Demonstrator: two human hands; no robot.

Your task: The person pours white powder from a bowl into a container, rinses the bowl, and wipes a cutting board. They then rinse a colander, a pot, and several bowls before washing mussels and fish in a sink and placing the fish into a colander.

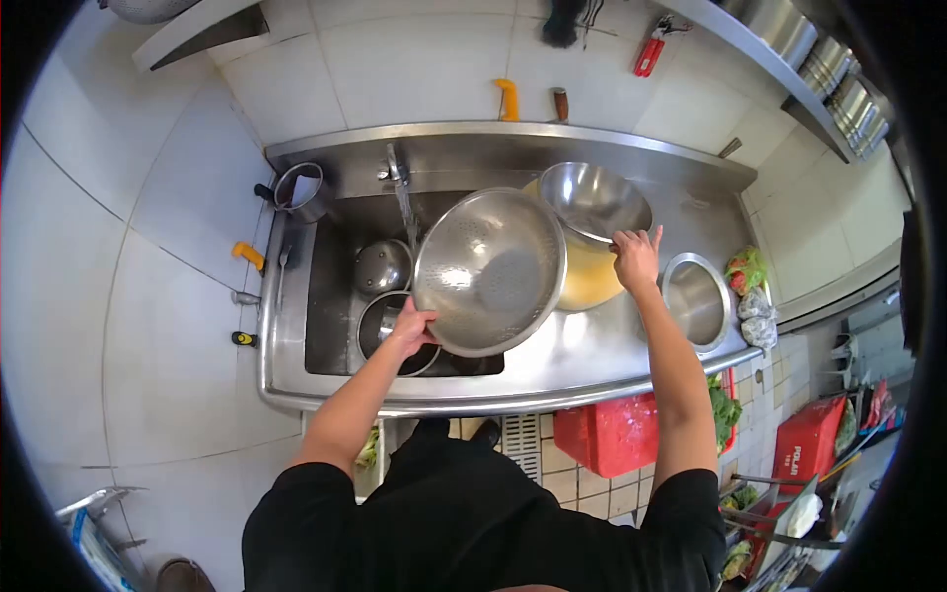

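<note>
Head view: my left fingers [425, 316] pinch the colander [498, 266] at eight o'clock, likely steadying it; my right fingers [624, 238] pinch the bowl [592, 197] at five.

Commercial-style kitchen | steel sink counter [552, 365], wall-shelf steel pots [779, 32], colander [490, 271]

White tiled walls [414, 59] surround a steel counter [523, 367], above a beige tiled floor [567, 464] with a slotted drain [521, 444]
</note>
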